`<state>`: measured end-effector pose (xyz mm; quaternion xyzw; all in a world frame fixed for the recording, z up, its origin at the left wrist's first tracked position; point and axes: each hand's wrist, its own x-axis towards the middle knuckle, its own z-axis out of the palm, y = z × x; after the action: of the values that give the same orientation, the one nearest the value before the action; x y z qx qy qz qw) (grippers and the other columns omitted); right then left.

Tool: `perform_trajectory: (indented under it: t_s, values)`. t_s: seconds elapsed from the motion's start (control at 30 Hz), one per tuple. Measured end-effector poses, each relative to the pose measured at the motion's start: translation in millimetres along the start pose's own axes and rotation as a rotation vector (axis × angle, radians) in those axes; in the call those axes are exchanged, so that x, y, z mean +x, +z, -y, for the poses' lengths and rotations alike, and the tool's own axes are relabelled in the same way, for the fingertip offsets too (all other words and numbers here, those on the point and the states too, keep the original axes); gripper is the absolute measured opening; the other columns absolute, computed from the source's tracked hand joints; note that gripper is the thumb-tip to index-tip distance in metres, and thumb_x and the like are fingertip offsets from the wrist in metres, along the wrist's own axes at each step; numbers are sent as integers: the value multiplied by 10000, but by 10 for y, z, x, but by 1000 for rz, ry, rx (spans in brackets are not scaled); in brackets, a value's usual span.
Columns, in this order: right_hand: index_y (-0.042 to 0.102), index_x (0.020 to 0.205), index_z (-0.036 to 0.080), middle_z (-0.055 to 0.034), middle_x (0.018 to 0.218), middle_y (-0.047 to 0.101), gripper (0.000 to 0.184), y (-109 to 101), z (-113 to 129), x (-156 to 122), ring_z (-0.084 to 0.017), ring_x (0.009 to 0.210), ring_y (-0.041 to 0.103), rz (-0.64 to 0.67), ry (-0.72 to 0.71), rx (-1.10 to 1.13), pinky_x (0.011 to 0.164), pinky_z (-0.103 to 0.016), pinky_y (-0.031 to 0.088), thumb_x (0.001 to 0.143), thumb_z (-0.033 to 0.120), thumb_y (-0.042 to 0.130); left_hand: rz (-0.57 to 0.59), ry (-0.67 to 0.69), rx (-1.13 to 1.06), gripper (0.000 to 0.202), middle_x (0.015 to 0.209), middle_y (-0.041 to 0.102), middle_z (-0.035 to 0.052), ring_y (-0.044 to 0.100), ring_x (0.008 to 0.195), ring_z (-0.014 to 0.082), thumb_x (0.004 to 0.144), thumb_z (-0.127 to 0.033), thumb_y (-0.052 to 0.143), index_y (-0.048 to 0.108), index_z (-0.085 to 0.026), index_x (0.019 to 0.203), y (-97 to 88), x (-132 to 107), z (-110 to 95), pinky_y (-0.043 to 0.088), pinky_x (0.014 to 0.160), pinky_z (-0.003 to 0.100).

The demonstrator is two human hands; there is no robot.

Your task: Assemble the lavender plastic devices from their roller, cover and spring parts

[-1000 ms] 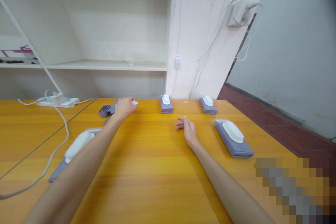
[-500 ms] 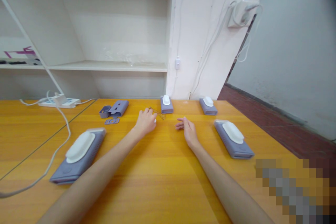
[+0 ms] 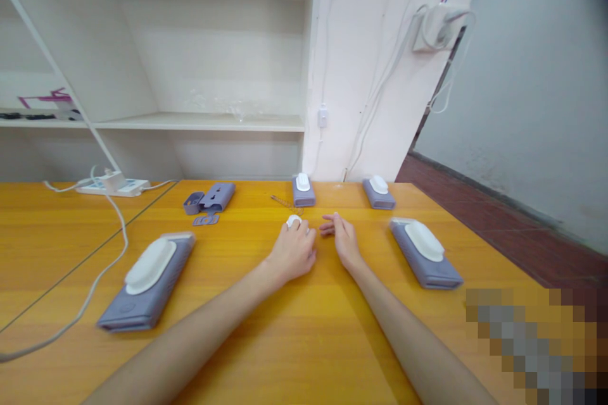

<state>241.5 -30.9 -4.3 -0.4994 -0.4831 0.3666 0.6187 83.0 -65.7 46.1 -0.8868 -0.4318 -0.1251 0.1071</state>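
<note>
My left hand (image 3: 292, 252) is at the middle of the table, fingers closed from above on a small rounded white piece (image 3: 294, 219) that shows past the fingertips. What kind of piece it is cannot be made out. Just beyond it lie thin dark wiry pieces (image 3: 287, 204), too small to identify. To the right, my right hand (image 3: 346, 242) rests side-on with its fingers loosely stretched toward the left hand, holding nothing. Behind the hands stands a grey-purple box (image 3: 304, 199) with a white ribbed piece on top.
More grey-purple boxes with white oval pieces lie at the left (image 3: 128, 307), right (image 3: 439, 275) and back right (image 3: 380, 200). An opened grey-purple case (image 3: 219, 196) sits back left beside a flat cut-out plate (image 3: 206, 220). A white power strip (image 3: 128, 188) and cable (image 3: 107, 272) occupy the left side.
My left hand has moved right and nearer to me, away from the wiry pieces, and more of the white piece shows at its fingers. The right hand stays nearly where it was.
</note>
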Motion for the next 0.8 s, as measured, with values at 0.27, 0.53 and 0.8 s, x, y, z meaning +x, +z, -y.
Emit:
perform_trajectory:
  t_s: [0.27,0.53,0.8]
  values:
    - [622,887,133,-60,687,655,551,-6,23,0,-164,612,625,3,9,21,619,-285,497,805,628,393,-60,50,-139,342,1103,480,105,429,1043,258,786,-382,523,483,-207,1076,103,16,-45,381,825,380]
    - [624,896,135,-67,725,660,523,2,-38,21,-171,639,619,3,-45,-48,653,-299,491,820,598,393,-163,-19,-219,521,1166,459,104,438,1069,255,755,-509,559,439,-200,1157,243,49,177,374,887,384]
    - [633,913,148,-82,847,645,427,33,55,-58,-183,777,598,78,-228,-333,737,-315,468,890,467,351,-197,-108,-155,679,1223,439,138,424,1131,274,729,-660,475,415,-186,1211,392,87,454,352,923,406]
